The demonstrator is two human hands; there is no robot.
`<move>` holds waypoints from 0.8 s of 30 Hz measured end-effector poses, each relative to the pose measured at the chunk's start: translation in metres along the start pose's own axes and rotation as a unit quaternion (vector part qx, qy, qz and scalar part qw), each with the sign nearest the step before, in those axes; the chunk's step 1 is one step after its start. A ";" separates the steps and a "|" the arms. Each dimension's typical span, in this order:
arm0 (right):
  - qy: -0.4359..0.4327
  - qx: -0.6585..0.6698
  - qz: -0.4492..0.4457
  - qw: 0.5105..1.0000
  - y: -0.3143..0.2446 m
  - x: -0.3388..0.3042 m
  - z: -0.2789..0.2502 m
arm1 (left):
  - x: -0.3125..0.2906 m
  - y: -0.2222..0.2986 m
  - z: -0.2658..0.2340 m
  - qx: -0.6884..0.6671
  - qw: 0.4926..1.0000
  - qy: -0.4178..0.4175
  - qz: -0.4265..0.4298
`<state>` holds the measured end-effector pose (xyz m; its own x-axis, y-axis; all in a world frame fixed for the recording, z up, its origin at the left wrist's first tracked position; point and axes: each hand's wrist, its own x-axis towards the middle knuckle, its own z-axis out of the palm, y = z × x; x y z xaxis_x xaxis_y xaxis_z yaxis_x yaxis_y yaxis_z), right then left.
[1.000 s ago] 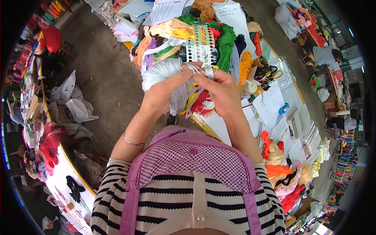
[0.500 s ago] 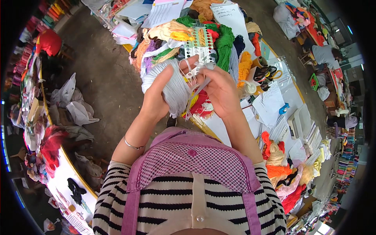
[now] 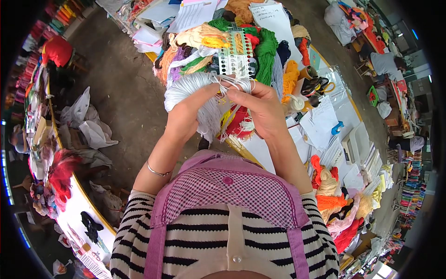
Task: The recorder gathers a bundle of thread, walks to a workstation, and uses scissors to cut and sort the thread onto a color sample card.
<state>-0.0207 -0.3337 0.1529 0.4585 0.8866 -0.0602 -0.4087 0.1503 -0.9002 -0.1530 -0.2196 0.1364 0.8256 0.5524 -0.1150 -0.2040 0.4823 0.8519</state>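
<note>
A thick skein of pale grey-white thread [image 3: 188,88] lies across my left hand [image 3: 188,108], whose fingers are wrapped round it. The loose ends of the skein hang down below that hand. Close beside it, my right hand [image 3: 258,108] pinches several strands at the skein's right end, with the thumb against the fingers. Just beyond my hands lies a white card punched with rows of holes [image 3: 237,55]. Red thread with pale ends [image 3: 239,123] shows beneath my hands.
Green skeins [image 3: 267,56], cream skeins [image 3: 197,36] and orange skeins [image 3: 290,80] cover the table. To the right are scissors [image 3: 320,87] in a holder, papers [image 3: 319,120] and a blue clip-like object [image 3: 337,128]. White bags [image 3: 93,125] lie on the floor at left. A person in red [image 3: 58,50] is far left.
The skein has turned over in my left hand, its wound loops now lying more sideways. My right hand's fingers have curled closer to the left hand, drawing strands across between them.
</note>
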 end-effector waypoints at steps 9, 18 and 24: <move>0.001 0.014 -0.024 1.000 0.010 0.003 -0.004 | 0.000 0.007 0.014 -0.014 0.999 -0.010 0.032; 0.053 -0.033 -0.030 0.998 0.010 0.000 -0.002 | 0.004 0.002 0.012 0.063 0.996 0.003 0.066; 0.006 0.092 0.018 0.996 0.005 0.003 -0.012 | 0.005 0.011 0.013 -0.088 0.995 0.017 -0.046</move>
<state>-0.0115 -0.3354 0.1425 0.4493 0.8881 -0.0969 -0.5630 0.1972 -0.8026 -0.1444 -0.2205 0.1519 0.8271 0.5224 -0.2075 -0.2206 0.6412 0.7350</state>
